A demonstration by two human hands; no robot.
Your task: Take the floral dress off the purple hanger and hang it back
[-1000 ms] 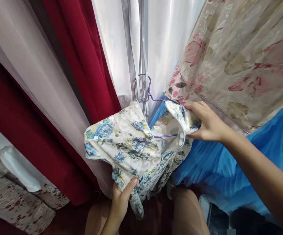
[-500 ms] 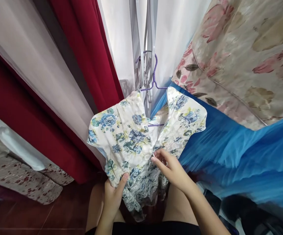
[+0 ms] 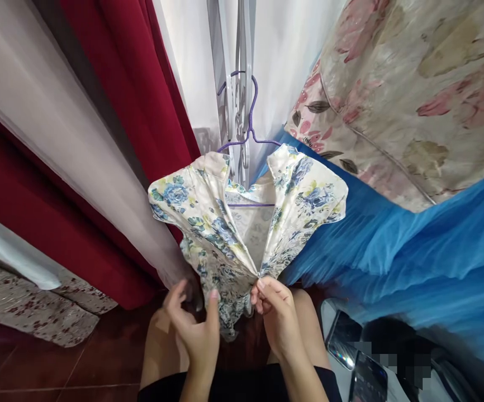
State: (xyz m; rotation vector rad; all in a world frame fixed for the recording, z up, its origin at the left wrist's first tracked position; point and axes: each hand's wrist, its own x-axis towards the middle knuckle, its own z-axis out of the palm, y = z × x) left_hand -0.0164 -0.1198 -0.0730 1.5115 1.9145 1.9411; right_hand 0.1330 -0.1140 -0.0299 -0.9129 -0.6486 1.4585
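A white dress with blue flowers [image 3: 221, 229] hangs on a purple hanger [image 3: 250, 134] in front of me, its V-shaped opening spread wide. At the bottom of that opening, my right hand [image 3: 273, 298] pinches a small zipper pull [image 3: 259, 274], and the cloth below is bunched. My left hand [image 3: 198, 324] is off the fabric, left of the dress's lower part, with thumb and fingers spread and nothing between them.
Grey straps [image 3: 225, 67] hang behind the hanger. Red and pale curtains [image 3: 141, 100] drape on the left. A floral cloth [image 3: 393, 111] and blue tulle [image 3: 393, 251] hang on the right. Two phones [image 3: 368, 379] lie at lower right, above a red tiled floor [image 3: 108, 357].
My right hand has moved down with the zipper pull, and the front opening is longer and wider. My left hand has let go of the dress's side and spread its fingers.
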